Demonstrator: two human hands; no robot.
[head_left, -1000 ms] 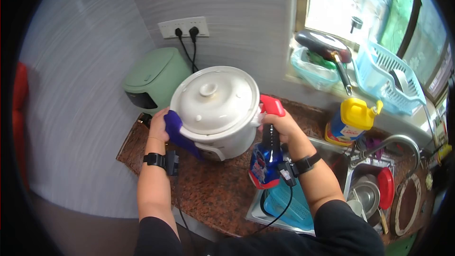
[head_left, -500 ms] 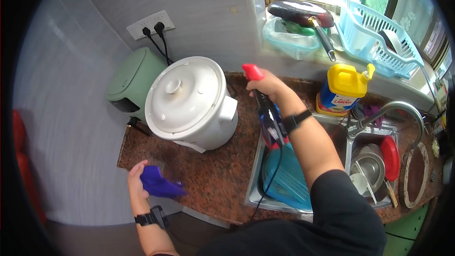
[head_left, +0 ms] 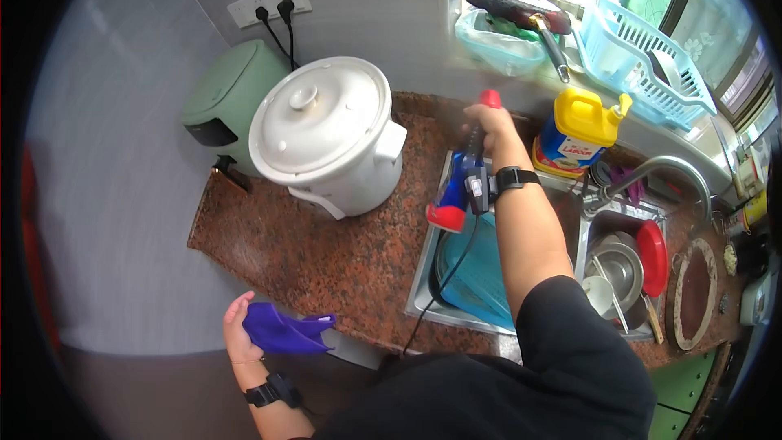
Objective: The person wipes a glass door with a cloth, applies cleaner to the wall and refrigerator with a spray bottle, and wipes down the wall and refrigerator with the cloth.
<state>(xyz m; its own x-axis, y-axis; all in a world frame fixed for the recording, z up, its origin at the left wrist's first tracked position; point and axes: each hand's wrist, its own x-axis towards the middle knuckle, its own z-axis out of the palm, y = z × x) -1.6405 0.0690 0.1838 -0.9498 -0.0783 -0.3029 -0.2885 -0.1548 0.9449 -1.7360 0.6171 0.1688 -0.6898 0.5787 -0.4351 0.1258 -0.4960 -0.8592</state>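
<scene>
My left hand (head_left: 241, 327), at the lower left off the counter's front edge, holds a purple cloth (head_left: 287, 330) that hangs to its right. My right hand (head_left: 491, 124) is closed round the neck of a blue spray bottle (head_left: 456, 187) with a red head and a red base, above the left edge of the sink. The white lidded pot (head_left: 334, 130) stands upright on the reddish stone counter (head_left: 318, 257), between and beyond my hands, touched by neither. A blue plastic basket (head_left: 486, 269) lies in the left basin below the bottle.
A green appliance (head_left: 232, 102) stands left of the pot, under a wall socket (head_left: 270, 3). Behind the sink (head_left: 417, 293) is a yellow and blue jug (head_left: 577, 132). The right basin holds bowls (head_left: 617, 269). A pan (head_left: 519, 6) and a dish rack (head_left: 643, 65) occupy the windowsill.
Both hands have left the pot. My left hand moved down and toward me with the cloth; my right hand moved right with the spray bottle. The view has shifted too.
</scene>
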